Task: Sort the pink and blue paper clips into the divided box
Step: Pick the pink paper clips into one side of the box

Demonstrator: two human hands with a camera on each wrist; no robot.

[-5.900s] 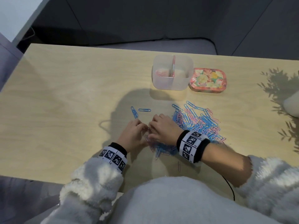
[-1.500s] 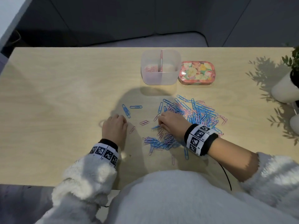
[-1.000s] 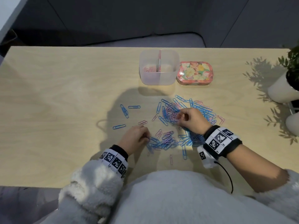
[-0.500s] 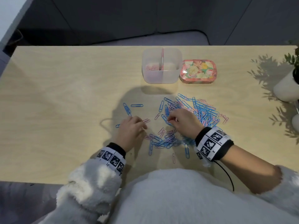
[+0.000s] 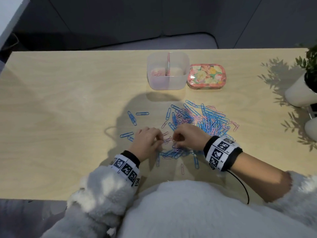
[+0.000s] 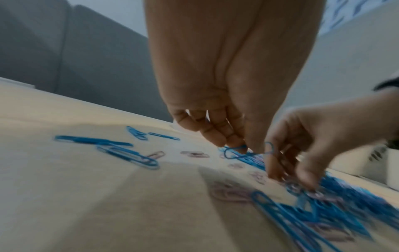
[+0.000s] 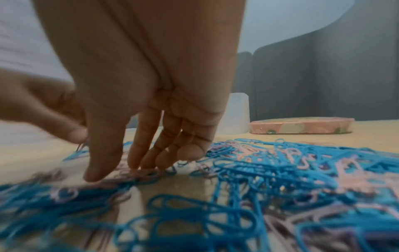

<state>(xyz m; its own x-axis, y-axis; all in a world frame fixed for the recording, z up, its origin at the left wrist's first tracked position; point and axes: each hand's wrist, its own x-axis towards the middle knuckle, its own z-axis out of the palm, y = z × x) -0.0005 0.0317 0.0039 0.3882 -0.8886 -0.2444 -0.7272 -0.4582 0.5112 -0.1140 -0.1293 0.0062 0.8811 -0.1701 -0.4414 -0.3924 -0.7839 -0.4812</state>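
A mixed pile of pink and blue paper clips lies right of centre on the wooden table, and more clips are scattered toward me. The clear divided box stands behind the pile, with a few pink clips in its left compartment. My left hand has curled fingers and pinches a blue paper clip between thumb and forefinger just above the table. My right hand is right beside it. Its fingertips point down and touch pink clips on the table.
A flowered tin sits against the box's right side. Two white plant pots stand at the right edge. Loose blue clips lie left of the hands. The table's near edge is against my body.
Both hands have drawn together over the scattered clips in front of me. The right hand came back from the pile's left edge and the left hand shifted slightly right.
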